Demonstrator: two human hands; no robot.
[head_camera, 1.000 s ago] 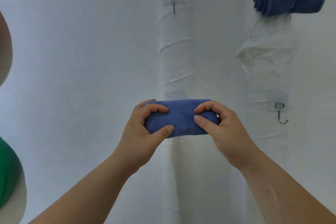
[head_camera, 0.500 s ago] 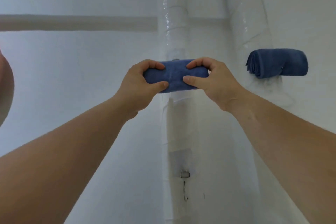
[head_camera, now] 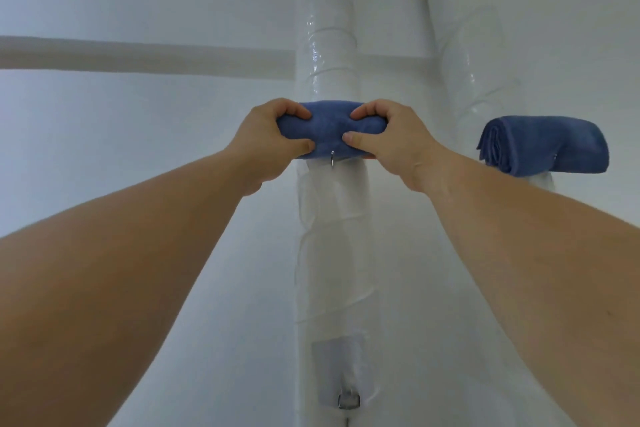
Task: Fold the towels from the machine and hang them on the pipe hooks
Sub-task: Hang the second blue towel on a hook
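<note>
Both forearms extend up and forward, converging at the centre. The left hand and right hand each grip one end of a folded blue towel, fingers curled over the top, thumbs pressed against the front. The towel lies level between the hands, against the near pipe. A metal hook shows just below the towel's lower edge. A lower hook sits further down the same pipe. Beyond, to the right, a second towel hangs at the far pipe.

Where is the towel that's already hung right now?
Head view, right side: the hung towel sits on the right pipe, level with the held towel at the centre pipe.
</note>
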